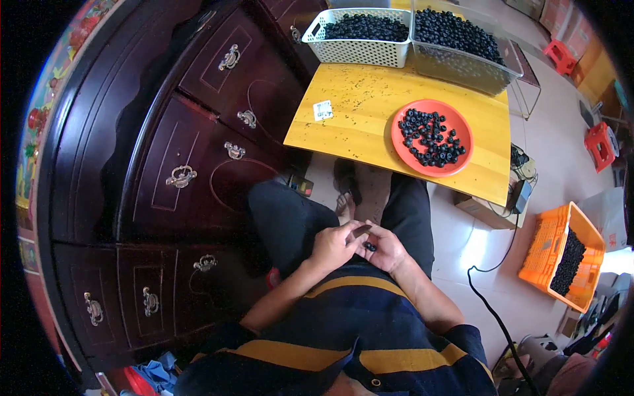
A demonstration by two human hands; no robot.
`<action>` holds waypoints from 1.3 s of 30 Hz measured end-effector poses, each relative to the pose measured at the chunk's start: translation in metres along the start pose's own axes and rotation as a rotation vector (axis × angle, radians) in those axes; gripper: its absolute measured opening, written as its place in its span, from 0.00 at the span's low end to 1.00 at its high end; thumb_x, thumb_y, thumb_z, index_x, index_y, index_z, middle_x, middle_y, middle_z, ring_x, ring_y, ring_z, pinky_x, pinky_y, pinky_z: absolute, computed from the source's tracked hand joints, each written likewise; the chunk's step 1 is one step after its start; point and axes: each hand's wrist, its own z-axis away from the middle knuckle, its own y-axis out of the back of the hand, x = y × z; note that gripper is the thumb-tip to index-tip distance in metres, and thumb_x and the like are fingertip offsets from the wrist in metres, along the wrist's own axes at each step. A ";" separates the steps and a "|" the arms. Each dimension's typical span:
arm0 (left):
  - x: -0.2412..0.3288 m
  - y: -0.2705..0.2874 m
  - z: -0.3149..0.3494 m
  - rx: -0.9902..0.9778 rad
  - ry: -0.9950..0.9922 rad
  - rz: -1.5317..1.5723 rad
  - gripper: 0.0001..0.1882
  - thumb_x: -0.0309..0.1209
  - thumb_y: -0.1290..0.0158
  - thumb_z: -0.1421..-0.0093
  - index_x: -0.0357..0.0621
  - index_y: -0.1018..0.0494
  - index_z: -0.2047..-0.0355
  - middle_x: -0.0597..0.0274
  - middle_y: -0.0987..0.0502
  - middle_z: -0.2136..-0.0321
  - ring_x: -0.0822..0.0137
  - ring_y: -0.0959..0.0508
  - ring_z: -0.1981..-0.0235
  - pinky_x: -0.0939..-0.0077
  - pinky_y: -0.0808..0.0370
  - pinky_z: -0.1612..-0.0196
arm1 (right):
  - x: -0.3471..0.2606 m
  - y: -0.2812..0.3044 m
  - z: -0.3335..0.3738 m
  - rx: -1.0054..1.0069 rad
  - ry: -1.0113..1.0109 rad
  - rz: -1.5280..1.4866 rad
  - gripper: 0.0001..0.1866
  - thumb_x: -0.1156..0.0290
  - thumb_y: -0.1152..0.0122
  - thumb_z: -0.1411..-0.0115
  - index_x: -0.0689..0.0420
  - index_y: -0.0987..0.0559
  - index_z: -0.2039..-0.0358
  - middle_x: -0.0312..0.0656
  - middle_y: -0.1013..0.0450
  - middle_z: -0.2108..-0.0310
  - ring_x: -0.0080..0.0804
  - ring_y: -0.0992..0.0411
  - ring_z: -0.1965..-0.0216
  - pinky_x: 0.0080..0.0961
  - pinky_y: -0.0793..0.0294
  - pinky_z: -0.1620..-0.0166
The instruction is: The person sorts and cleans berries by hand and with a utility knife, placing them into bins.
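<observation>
Both my hands meet in front of my lap. My left hand [332, 246] is closed, its fingers pinching a small flat brown piece [361, 231] that looks like a short blade; its other end is hidden. My right hand [388, 251] is half curled, palm up, and holds a few small black round beads [370, 247] against the fingers. Ahead on the yellow table [350, 99], an orange-red plate [400, 146] carries many similar black beads, some with pale spots like holes.
At the table's far side stand a white perforated basket [360, 53] and a clear plastic bin [456, 71], both full of black beads. A small white card [322, 110] and scattered crumbs lie nearby. Dark drawers [165, 171] line the left; an orange crate [538, 247] and black cable [492, 303] are right.
</observation>
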 end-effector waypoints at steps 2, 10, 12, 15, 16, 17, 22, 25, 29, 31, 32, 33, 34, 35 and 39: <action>-0.002 0.003 -0.003 0.014 0.021 0.079 0.16 0.37 0.37 0.43 0.43 0.21 0.57 0.55 0.20 0.79 0.52 0.18 0.76 0.60 0.23 0.72 | 0.002 0.005 -0.005 0.017 -0.002 0.003 0.15 0.59 0.50 0.28 0.56 0.22 0.55 0.41 0.21 0.58 0.34 0.24 0.53 0.33 0.23 0.48; -0.011 0.005 -0.009 0.066 0.047 0.228 0.16 0.35 0.36 0.43 0.37 0.22 0.59 0.54 0.20 0.79 0.55 0.18 0.77 0.64 0.23 0.73 | -0.002 -0.002 0.002 0.051 -0.086 0.103 0.13 0.59 0.47 0.29 0.52 0.22 0.53 0.35 0.24 0.62 0.27 0.25 0.61 0.24 0.24 0.57; -0.012 0.004 -0.011 0.058 0.049 0.247 0.16 0.35 0.36 0.43 0.37 0.22 0.59 0.54 0.20 0.79 0.55 0.17 0.77 0.64 0.23 0.72 | -0.005 -0.001 0.002 0.049 -0.090 0.107 0.13 0.58 0.47 0.29 0.52 0.22 0.53 0.35 0.24 0.63 0.27 0.25 0.62 0.24 0.24 0.58; -0.012 0.004 -0.012 0.038 0.068 0.268 0.16 0.35 0.36 0.43 0.37 0.22 0.60 0.53 0.20 0.78 0.56 0.17 0.76 0.64 0.23 0.72 | -0.004 0.000 0.001 0.040 -0.107 0.080 0.14 0.57 0.46 0.29 0.52 0.21 0.54 0.34 0.25 0.65 0.26 0.26 0.64 0.23 0.24 0.59; -0.012 0.003 -0.011 0.038 0.073 0.275 0.15 0.35 0.36 0.43 0.37 0.22 0.60 0.54 0.20 0.78 0.56 0.17 0.76 0.65 0.23 0.72 | -0.004 -0.001 0.002 0.031 -0.110 0.066 0.14 0.57 0.46 0.30 0.52 0.21 0.55 0.34 0.25 0.65 0.25 0.26 0.64 0.23 0.25 0.60; -0.012 0.003 -0.011 0.035 0.075 0.275 0.15 0.35 0.36 0.43 0.37 0.22 0.60 0.54 0.20 0.78 0.56 0.17 0.76 0.65 0.23 0.72 | -0.003 -0.003 0.002 0.032 -0.111 0.064 0.14 0.57 0.46 0.30 0.52 0.21 0.55 0.34 0.25 0.65 0.25 0.26 0.64 0.23 0.25 0.60; -0.011 0.003 -0.012 0.046 0.049 0.278 0.12 0.32 0.36 0.42 0.37 0.24 0.67 0.55 0.20 0.77 0.65 0.19 0.78 0.70 0.25 0.74 | -0.002 -0.004 0.002 0.078 -0.112 0.080 0.16 0.55 0.45 0.30 0.53 0.21 0.55 0.33 0.26 0.66 0.24 0.27 0.67 0.21 0.25 0.62; -0.008 0.007 -0.015 -0.121 0.071 0.271 0.17 0.37 0.38 0.40 0.36 0.25 0.58 0.50 0.18 0.71 0.58 0.16 0.70 0.66 0.22 0.68 | -0.002 0.001 0.005 0.044 -0.116 0.070 0.16 0.54 0.45 0.30 0.54 0.21 0.57 0.33 0.26 0.67 0.25 0.28 0.67 0.21 0.26 0.65; -0.034 -0.003 -0.023 -0.239 0.071 0.212 0.29 0.51 0.49 0.35 0.40 0.31 0.46 0.37 0.20 0.60 0.39 0.20 0.55 0.50 0.25 0.53 | -0.002 0.021 0.007 -0.003 -0.073 0.106 0.17 0.52 0.46 0.30 0.54 0.22 0.59 0.33 0.27 0.68 0.25 0.30 0.68 0.19 0.29 0.68; -0.049 0.000 -0.038 -0.340 0.184 0.123 0.28 0.51 0.50 0.35 0.40 0.31 0.46 0.35 0.21 0.58 0.38 0.21 0.54 0.49 0.25 0.52 | -0.007 0.027 0.011 -0.031 -0.098 0.075 0.18 0.51 0.48 0.29 0.54 0.23 0.61 0.32 0.30 0.70 0.24 0.33 0.70 0.18 0.33 0.70; -0.068 -0.005 -0.045 -0.337 0.193 0.099 0.28 0.51 0.51 0.35 0.40 0.31 0.47 0.35 0.21 0.58 0.37 0.22 0.54 0.47 0.26 0.52 | -0.008 0.026 0.013 0.001 -0.094 0.066 0.19 0.50 0.49 0.29 0.55 0.25 0.61 0.31 0.33 0.71 0.24 0.36 0.71 0.18 0.35 0.70; -0.086 -0.010 -0.053 -0.348 0.211 0.075 0.24 0.45 0.51 0.35 0.40 0.32 0.46 0.35 0.21 0.57 0.37 0.22 0.54 0.48 0.26 0.51 | -0.007 0.031 0.012 0.002 -0.105 0.064 0.19 0.50 0.49 0.29 0.55 0.25 0.61 0.31 0.33 0.71 0.24 0.36 0.71 0.18 0.35 0.70; -0.096 -0.014 -0.065 -0.396 0.259 0.051 0.23 0.40 0.50 0.36 0.40 0.32 0.46 0.37 0.21 0.56 0.39 0.22 0.52 0.51 0.26 0.50 | -0.008 0.037 0.013 -0.007 -0.090 0.053 0.19 0.50 0.50 0.28 0.55 0.25 0.62 0.31 0.33 0.71 0.24 0.36 0.71 0.18 0.35 0.70; -0.106 -0.018 -0.073 -0.446 0.307 0.026 0.21 0.35 0.50 0.37 0.40 0.32 0.46 0.38 0.22 0.54 0.41 0.22 0.51 0.54 0.26 0.49 | -0.009 0.039 0.014 -0.016 -0.074 0.042 0.20 0.50 0.51 0.28 0.55 0.25 0.62 0.32 0.34 0.72 0.25 0.36 0.71 0.18 0.35 0.70; -0.174 -0.073 -0.076 -0.350 0.271 -0.026 0.23 0.26 0.51 0.42 0.41 0.31 0.45 0.40 0.20 0.59 0.44 0.18 0.60 0.54 0.24 0.56 | -0.012 0.039 0.012 -0.036 -0.082 -0.014 0.20 0.50 0.52 0.28 0.55 0.26 0.62 0.32 0.35 0.72 0.25 0.36 0.71 0.19 0.36 0.70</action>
